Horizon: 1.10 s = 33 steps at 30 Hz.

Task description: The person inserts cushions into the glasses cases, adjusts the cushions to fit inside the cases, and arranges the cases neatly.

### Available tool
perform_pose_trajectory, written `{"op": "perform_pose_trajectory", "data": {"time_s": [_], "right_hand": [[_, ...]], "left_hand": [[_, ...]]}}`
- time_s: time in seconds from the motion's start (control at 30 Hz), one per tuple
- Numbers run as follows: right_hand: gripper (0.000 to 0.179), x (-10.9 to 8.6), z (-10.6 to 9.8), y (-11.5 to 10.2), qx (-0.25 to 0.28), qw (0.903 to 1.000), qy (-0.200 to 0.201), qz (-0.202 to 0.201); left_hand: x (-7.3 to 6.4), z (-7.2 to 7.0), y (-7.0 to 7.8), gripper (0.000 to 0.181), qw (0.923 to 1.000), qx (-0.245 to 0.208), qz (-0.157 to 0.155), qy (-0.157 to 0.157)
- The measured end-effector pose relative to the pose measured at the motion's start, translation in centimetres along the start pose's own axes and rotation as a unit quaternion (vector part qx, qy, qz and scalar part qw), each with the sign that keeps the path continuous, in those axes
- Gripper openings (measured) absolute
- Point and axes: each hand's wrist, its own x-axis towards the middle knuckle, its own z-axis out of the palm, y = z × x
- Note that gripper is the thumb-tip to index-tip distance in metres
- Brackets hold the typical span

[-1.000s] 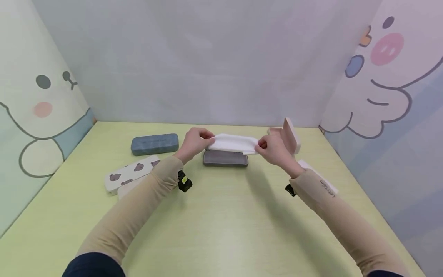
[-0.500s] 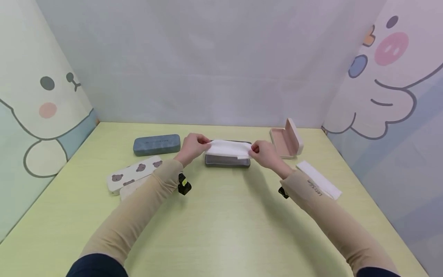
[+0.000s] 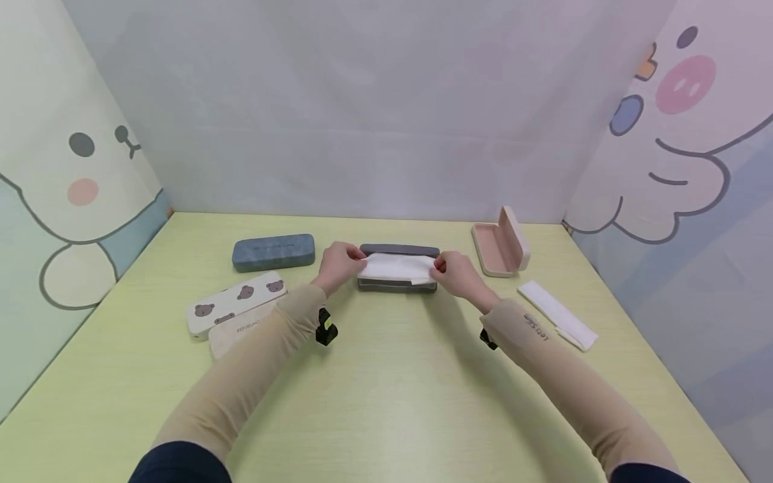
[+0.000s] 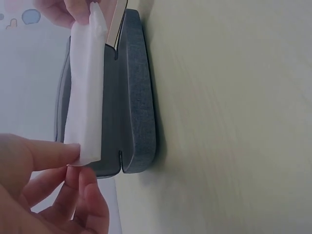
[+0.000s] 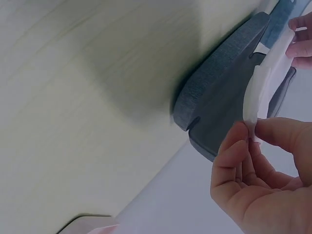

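Observation:
A folded white cloth (image 3: 395, 267) is stretched level between both hands, over an open grey glasses case (image 3: 397, 289) whose lid (image 3: 400, 249) stands up at the back. My left hand (image 3: 339, 265) pinches the cloth's left end between thumb and fingertips. At the opposite end my right hand (image 3: 459, 274) pinches it the same way. The left wrist view has the cloth (image 4: 85, 92) overlapping the case's grey lining, with the case's outer wall (image 4: 141, 102) on the table. From the right wrist, the cloth (image 5: 273, 73) hangs close over the open case (image 5: 214, 78).
A blue glasses case (image 3: 274, 253) lies at back left. In front of it are a bear-print case (image 3: 238, 303) and a beige case (image 3: 241, 327), partly behind the left sleeve. At right stand an open pink case (image 3: 496, 248) and another folded white cloth (image 3: 558, 315).
Both hands have lowered the cloth and drawn it nearer, from behind and above the grey case to right over its opening. The case's lid has come into view behind the cloth.

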Motion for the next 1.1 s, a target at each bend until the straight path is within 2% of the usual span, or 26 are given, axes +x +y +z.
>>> {"op": "perform_pose_trajectory", "data": {"time_s": [0.17,0.53,1.1], "right_hand": [[0.020,0.2,0.6,0.3,-0.001,0.9999,-0.006,0.011],[0.020,0.5,1.5,0.7,0.001,0.9999,-0.005,0.015],[0.021,0.9,2.5,1.1,-0.014,0.9994,-0.003,0.032]], "left_hand": [[0.1,0.5,-0.3,0.019,0.9999,0.005,-0.010,0.002],[0.5,1.4,-0.5,0.017,0.9969,0.062,-0.044,0.019],[1.0,1.8,-0.7,0.019,0.9940,0.081,-0.069,0.027]]}}
